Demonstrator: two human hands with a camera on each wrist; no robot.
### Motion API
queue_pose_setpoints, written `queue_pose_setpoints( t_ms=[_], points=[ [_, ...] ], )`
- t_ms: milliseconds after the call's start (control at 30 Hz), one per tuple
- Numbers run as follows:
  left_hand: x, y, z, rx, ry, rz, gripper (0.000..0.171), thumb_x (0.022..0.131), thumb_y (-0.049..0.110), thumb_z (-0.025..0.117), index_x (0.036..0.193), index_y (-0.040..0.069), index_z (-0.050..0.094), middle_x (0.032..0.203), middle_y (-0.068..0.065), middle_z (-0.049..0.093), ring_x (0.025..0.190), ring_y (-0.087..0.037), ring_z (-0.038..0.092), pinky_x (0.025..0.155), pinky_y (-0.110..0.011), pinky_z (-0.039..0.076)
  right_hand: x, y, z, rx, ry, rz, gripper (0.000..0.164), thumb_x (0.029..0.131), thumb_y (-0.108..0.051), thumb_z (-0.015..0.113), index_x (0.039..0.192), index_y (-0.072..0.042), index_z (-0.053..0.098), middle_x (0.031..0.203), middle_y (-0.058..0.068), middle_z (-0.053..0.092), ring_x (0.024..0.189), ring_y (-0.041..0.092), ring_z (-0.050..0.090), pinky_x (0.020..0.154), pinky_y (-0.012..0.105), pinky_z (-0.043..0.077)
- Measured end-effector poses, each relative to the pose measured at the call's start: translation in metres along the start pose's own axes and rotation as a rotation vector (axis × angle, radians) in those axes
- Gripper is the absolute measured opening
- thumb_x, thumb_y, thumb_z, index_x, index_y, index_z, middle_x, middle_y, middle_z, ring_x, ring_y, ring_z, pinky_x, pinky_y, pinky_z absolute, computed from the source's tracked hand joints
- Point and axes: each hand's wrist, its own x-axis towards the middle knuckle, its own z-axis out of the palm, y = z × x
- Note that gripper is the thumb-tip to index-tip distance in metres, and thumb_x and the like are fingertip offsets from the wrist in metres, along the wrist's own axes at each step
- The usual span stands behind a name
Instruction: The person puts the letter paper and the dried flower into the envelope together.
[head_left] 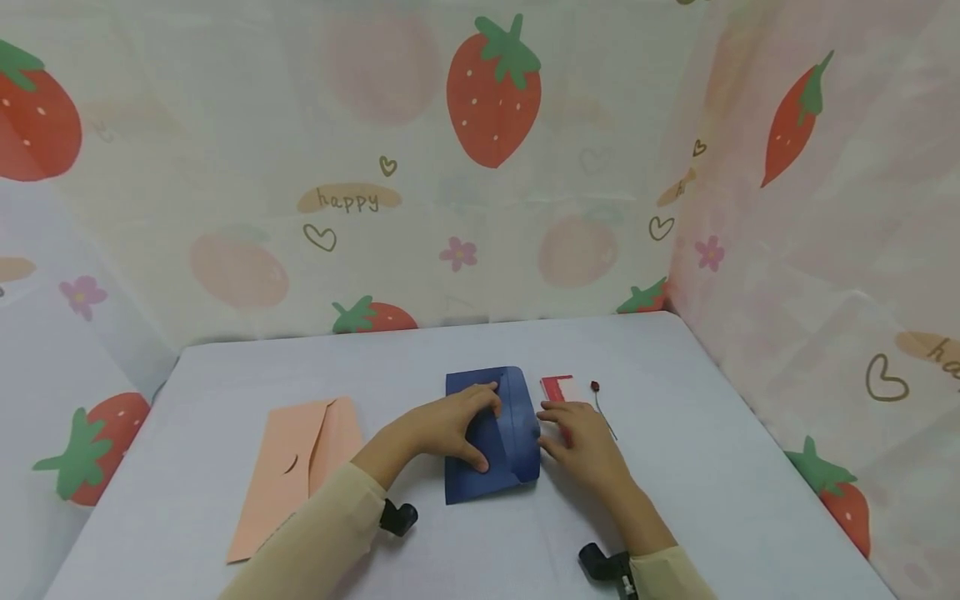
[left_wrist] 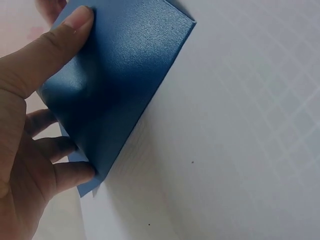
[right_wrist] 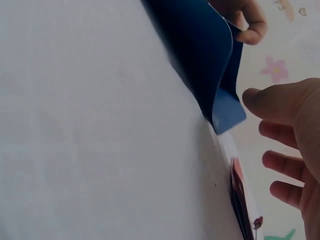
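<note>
A dark blue paper envelope (head_left: 519, 437) is near the middle of the table, its flap side toward the right. My left hand (head_left: 450, 421) holds it; the left wrist view shows the thumb on one face and the fingers at the edge opposite. My right hand (head_left: 588, 450) is just right of the flap with its fingers spread. In the right wrist view, the thumb appears apart from the bent flap (right_wrist: 230, 112), and nothing is between those fingers. Beyond that hand lies a red and white packet or card stack (head_left: 557, 386), partly hidden by the fingers.
A peach envelope (head_left: 281, 467) with a dark curved mark lies on the left, partly behind my left sleeve. One small dark red flower (head_left: 595, 387) on a thin stem lies at the right. Strawberry-printed sheeting (head_left: 495, 250) stands behind the white table (head_left: 675, 467).
</note>
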Motion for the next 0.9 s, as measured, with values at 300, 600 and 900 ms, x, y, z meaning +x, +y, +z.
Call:
queue_pose_setpoints(
  t_ms=[300,600,900],
  points=[
    [-0.001,0.003,-0.001,0.01,-0.01,-0.023,0.071,0.074,0.051,0.09,0.125,0.031,0.046,0.168,-0.006,0.027,0.155,-0.025,0.027,0.119,-0.051,0.035,0.0,0.011,-0.018,-0.038,0.037,0.196,0.043,0.087,-0.024,0.083,0.125,-0.009,0.071,0.129,0.013,0.07,0.127,0.037,0.058,0.108,0.061,0.042],
    [0.001,0.003,-0.002,0.017,-0.014,-0.028,0.071,0.073,0.052,0.09,0.124,0.032,0.045,0.168,-0.005,0.027,0.154,-0.024,0.029,0.119,-0.05,0.036,-0.003,0.023,-0.025,-0.095,-0.019,0.356,0.053,0.086,-0.03,0.082,0.132,-0.007,0.067,0.133,0.019,0.067,0.129,0.042,0.055,0.109,0.063,0.04],
    [0.001,0.005,-0.003,0.021,-0.023,-0.033,0.071,0.073,0.052,0.09,0.124,0.032,0.046,0.168,-0.006,0.028,0.154,-0.025,0.029,0.119,-0.05,0.036,-0.007,0.028,-0.03,-0.116,-0.091,0.49,0.061,0.086,-0.035,0.082,0.135,-0.004,0.064,0.127,0.019,0.07,0.123,0.041,0.059,0.103,0.063,0.045]
  ],
)
